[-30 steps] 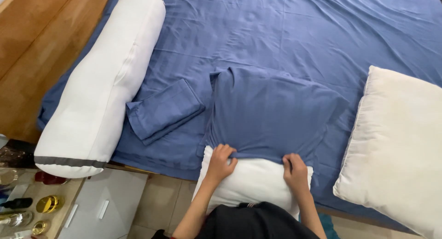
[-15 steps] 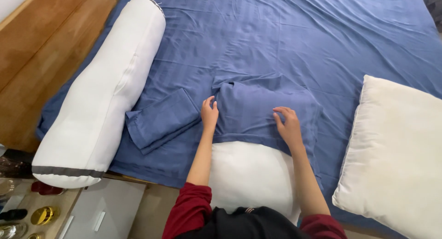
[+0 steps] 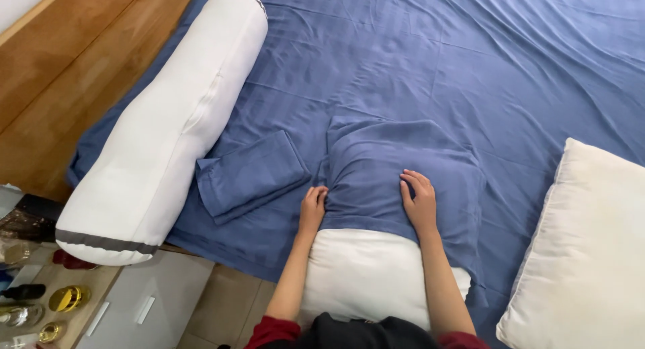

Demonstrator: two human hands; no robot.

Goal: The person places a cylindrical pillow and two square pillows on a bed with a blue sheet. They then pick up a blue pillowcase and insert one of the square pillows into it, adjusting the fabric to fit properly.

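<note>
A white pillow (image 3: 366, 275) lies at the near edge of the bed, its far half inside a blue pillowcase (image 3: 396, 161). My left hand (image 3: 312, 204) pinches the pillowcase's bunched left edge. My right hand (image 3: 420, 201) rests on top of the pillowcase with fingers curled into the cloth. Both forearms stretch over the bare white part of the pillow.
A folded blue pillowcase (image 3: 252, 174) lies left of my hands. A long white bolster (image 3: 168, 127) runs along the bed's left side. Another white pillow (image 3: 584, 255) sits at the right. The blue sheet (image 3: 437, 60) covers the bed. A bedside table (image 3: 74, 302) holds small bottles.
Both hands went from the pillow's near end up the pillow with the pillowcase, then came back a little. More white pillow shows now than one second ago.
</note>
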